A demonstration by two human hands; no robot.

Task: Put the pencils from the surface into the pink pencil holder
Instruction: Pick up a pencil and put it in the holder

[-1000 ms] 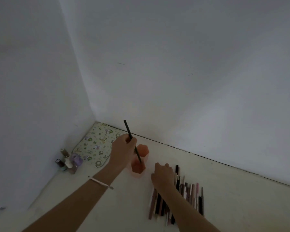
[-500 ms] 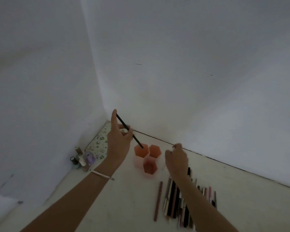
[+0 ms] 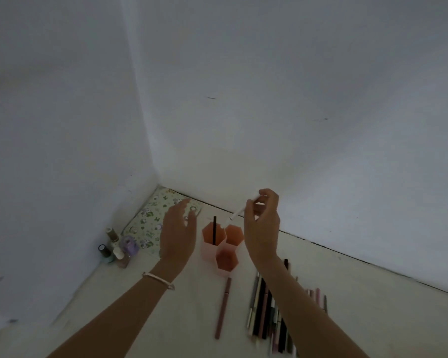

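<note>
You are early in the job. One black pencil (image 3: 214, 229) stands upright in the back-left cell of the pink pencil holder (image 3: 226, 259), which sits on the desk (image 3: 130, 319) near the corner of the walls. The other two cells look empty, as far as this angle shows.

Your right hand (image 3: 263, 228) is raised just beside the holder, on its right, and pinches a white pencil (image 3: 236, 213) between thumb and fingertips. The pencil slants down to the left, with its lower tip hanging over the rim of the back-right cell; it has not gone in yet. Your left hand (image 3: 177, 233) is just left of the holder with its fingers spread and relaxed, holding nothing and not touching the holder.

Most of the work is left. A row of pencils (image 3: 260, 306) lies side by side on the desk in front of the holder and to the right, partly hidden under your right forearm, so you cannot count them all. One brownish-pink pencil (image 3: 223, 306) lies by itself a little left of that row.

By my reading, the white pencil is the second to go in, and the loose one and the whole row come after it. The patterned pouch (image 3: 150, 218) and the little bottles (image 3: 114, 250) by the left wall are no part of the task.
</note>
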